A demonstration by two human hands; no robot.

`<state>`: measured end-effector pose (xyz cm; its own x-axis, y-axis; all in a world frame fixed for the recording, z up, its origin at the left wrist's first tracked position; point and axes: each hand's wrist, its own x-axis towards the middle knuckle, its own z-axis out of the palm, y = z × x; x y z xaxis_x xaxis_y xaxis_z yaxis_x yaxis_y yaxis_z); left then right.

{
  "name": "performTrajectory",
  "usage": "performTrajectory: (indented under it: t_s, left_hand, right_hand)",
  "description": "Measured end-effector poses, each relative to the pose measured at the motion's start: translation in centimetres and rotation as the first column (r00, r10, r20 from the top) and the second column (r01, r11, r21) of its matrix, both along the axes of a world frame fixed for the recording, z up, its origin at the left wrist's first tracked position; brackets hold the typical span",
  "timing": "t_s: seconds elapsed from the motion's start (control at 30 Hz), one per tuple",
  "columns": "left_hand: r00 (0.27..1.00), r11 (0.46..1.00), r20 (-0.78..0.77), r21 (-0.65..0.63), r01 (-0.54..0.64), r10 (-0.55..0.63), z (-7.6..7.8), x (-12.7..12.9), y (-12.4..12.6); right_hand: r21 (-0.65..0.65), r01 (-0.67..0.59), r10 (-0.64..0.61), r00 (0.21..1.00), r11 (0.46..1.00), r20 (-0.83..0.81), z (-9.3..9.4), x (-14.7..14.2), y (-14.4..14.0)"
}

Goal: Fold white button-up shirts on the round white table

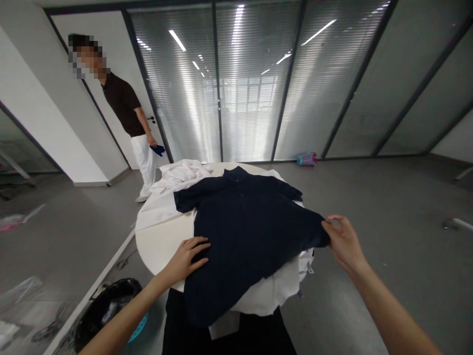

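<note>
A dark navy polo shirt (247,222) lies spread over a round white table (164,246), its collar at the far side and its lower part hanging over the near edge. On its left side my left hand (192,257) rests flat with the fingers apart. My right hand (342,240) pinches the shirt's lower right corner and holds it out past the table's right edge, so the cloth is stretched sideways. Beneath the polo shirt, white cloth (277,291) shows and hangs over the near edge.
A crumpled white garment (185,175) lies at the table's far left. A person (125,106) in a dark shirt stands by the door, holding something dark blue. A lined waste bin (111,305) stands at lower left. A blue and pink basket (306,159) lies by the glass wall.
</note>
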<state>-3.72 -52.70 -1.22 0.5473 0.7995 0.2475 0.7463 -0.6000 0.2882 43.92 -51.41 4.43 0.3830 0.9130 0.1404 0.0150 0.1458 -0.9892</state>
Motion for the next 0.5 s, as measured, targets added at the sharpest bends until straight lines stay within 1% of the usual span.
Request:
performTrajectory:
  t_s: [0.07,0.1,0.13,0.2,0.27,0.33,0.37,0.4,0.43,0.5]
  left_hand:
    - [1.0,1.0,-0.003,-0.006,-0.001,0.001,-0.1,-0.1,0.1]
    - [1.0,1.0,0.0,-0.011,-0.003,0.003,-0.1,-0.1,0.1]
    - [1.0,1.0,0.005,-0.017,-0.007,0.007,-0.1,-0.1,0.1]
    - [1.0,0.999,0.018,-0.029,-0.016,0.016,-0.1,0.0,0.0]
    - [0.999,0.999,0.03,-0.043,-0.02,0.021,0.1,0.0,0.0]
    - [0.999,0.998,0.039,-0.055,-0.016,0.018,0.3,0.1,-0.1]
    - [0.999,0.998,0.047,-0.056,-0.011,0.014,0.4,0.2,-0.1]
    - [0.998,0.999,0.058,-0.053,-0.004,0.007,0.6,0.3,-0.2]
    - [0.997,0.999,0.073,-0.041,0.002,0.001,0.8,0.4,-0.5]
    - [0.994,1.0,0.109,-0.006,0.009,-0.008,1.4,0.7,-1.3]
  right_hand:
    - [-0.1,0.004,-0.003,1.0,0.995,0.001,0.3,2.0,-1.0]
    - [-0.175,-0.012,0.013,1.0,0.985,0.005,0.0,2.9,-1.6]
    - [-0.25,-0.032,0.033,0.999,0.968,0.0,-0.6,3.6,-2.2]
    - [-0.358,-0.107,0.099,0.994,0.927,-0.039,-2.5,4.3,-3.6]
    - [-0.412,-0.251,0.246,0.967,0.876,-0.066,-4.6,4.4,-5.2]
    - [-0.406,-0.392,0.411,0.911,0.825,-0.044,-6.4,4.0,-6.6]
    - [-0.382,-0.437,0.464,0.886,0.814,-0.025,-6.9,3.8,-7.2]
    - [-0.346,-0.461,0.488,0.873,0.817,-0.009,-7.3,3.5,-7.6]
    - [-0.301,-0.466,0.489,0.872,0.832,0.002,-7.4,3.4,-7.9]
    - [-0.221,-0.433,0.448,0.894,0.874,0.023,-7.2,3.2,-8.0]
